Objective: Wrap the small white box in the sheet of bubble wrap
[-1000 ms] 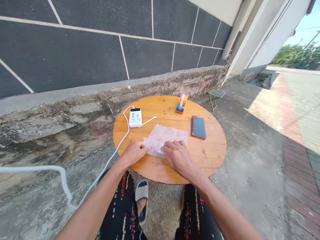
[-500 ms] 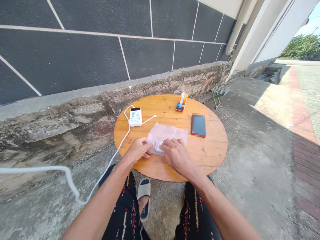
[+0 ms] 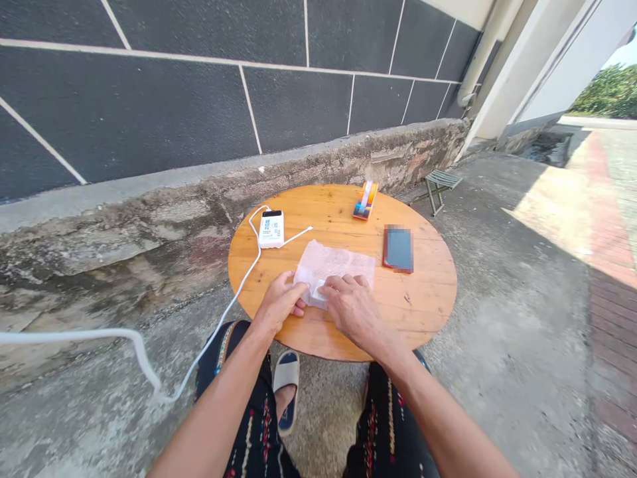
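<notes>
A sheet of pale bubble wrap [image 3: 338, 263] lies on the round wooden table [image 3: 423, 302]. My left hand [image 3: 279, 303] pinches its near left corner with the fingers curled. My right hand [image 3: 351, 305] lies on the wrap's near edge, fingers bent and pressing down beside a small white piece [image 3: 316, 291] at that edge. Both hands are at the table's near side.
On the table are a white power bank [image 3: 271, 229] with a white cable [image 3: 219, 322] running off to the left, a tape dispenser [image 3: 365, 200] at the far edge and a red-cased phone [image 3: 398, 248]. A dark tiled wall and concrete ledge stand behind. A small folding stool [image 3: 440, 182] stands at right.
My left hand has slid right along the wrap's near edge towards my right hand, and the wrap's left end has drawn in. The view has shifted slightly.
</notes>
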### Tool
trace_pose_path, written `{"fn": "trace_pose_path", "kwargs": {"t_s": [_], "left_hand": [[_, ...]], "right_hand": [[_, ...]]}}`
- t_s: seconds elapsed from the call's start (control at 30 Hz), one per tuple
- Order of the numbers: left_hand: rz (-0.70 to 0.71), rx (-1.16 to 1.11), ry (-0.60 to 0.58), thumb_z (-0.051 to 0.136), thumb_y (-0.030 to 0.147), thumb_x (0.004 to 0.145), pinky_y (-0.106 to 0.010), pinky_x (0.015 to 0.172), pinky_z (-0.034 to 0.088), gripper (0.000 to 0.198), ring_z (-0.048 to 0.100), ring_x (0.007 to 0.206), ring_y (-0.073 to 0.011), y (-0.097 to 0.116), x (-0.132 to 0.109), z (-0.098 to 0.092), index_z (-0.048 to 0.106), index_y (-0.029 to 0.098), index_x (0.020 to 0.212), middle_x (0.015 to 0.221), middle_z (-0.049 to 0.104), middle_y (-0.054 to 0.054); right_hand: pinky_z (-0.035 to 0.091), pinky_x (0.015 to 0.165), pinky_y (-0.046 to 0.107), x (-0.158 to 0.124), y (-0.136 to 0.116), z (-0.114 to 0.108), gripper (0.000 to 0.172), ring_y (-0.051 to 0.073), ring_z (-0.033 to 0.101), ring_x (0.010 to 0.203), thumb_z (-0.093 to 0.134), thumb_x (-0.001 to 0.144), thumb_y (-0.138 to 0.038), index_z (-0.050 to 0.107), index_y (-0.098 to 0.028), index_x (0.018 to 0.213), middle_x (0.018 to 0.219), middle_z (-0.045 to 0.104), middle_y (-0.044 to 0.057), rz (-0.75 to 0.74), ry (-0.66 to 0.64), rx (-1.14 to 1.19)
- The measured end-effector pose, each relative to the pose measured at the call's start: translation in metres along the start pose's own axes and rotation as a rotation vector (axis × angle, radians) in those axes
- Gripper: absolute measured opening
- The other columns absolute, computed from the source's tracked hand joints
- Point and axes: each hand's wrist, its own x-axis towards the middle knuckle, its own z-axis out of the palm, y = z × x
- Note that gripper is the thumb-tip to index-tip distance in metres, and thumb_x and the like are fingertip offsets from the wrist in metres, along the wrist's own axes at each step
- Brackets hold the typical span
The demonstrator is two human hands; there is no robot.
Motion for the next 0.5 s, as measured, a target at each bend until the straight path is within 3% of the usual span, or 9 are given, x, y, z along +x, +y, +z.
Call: {"fn": "trace_pose_path", "kwargs": {"t_s": [0.07, 0.17, 0.33, 0.5], "left_hand": [[0.002, -0.007, -0.062, 0.062, 0.041, 0.069, -0.017, 0.040, 0.043, 0.034, 0.053, 0.048, -0.0088, 0.002, -0.002, -0.002, 0.058, 0.014, 0.089, 0.059, 0.056, 0.003], [0.017, 0.020, -0.084, 0.063, 0.046, 0.068, -0.017, 0.037, 0.036, 0.033, 0.045, 0.041, -0.0067, 0.003, 0.000, -0.003, 0.056, 0.014, 0.070, 0.051, 0.050, 0.004], [0.052, 0.055, -0.070, 0.058, 0.041, 0.069, -0.019, 0.036, 0.030, 0.026, 0.039, 0.037, -0.0073, -0.002, 0.010, 0.004, 0.052, 0.017, 0.065, 0.044, 0.044, 0.007], [0.152, 0.142, 0.037, 0.058, 0.032, 0.067, -0.019, 0.040, 0.024, 0.017, 0.036, 0.043, -0.0068, -0.004, 0.014, 0.010, 0.052, 0.016, 0.061, 0.047, 0.041, 0.008]], "right_hand": [[0.027, 0.074, 0.035, 0.000, 0.000, 0.000, 0.018, 0.022, 0.051, 0.090, 0.050, 0.089, -0.016, 0.063, -0.021, 0.100, 0.102, 0.063, 0.006, -0.004, 0.004, -0.003], [0.027, 0.074, 0.035, 0.000, 0.000, 0.001, 0.018, 0.022, 0.051, 0.090, 0.051, 0.088, -0.015, 0.063, -0.021, 0.100, 0.102, 0.063, 0.006, -0.005, 0.006, -0.010], [0.026, 0.074, 0.035, 0.001, 0.000, 0.001, 0.017, 0.021, 0.050, 0.089, 0.050, 0.088, -0.016, 0.063, -0.021, 0.099, 0.103, 0.063, 0.005, -0.005, 0.007, -0.012], [0.026, 0.075, 0.035, 0.001, 0.000, 0.001, 0.017, 0.021, 0.050, 0.089, 0.051, 0.088, -0.016, 0.063, -0.021, 0.100, 0.104, 0.063, 0.005, -0.005, 0.002, -0.014]]}}
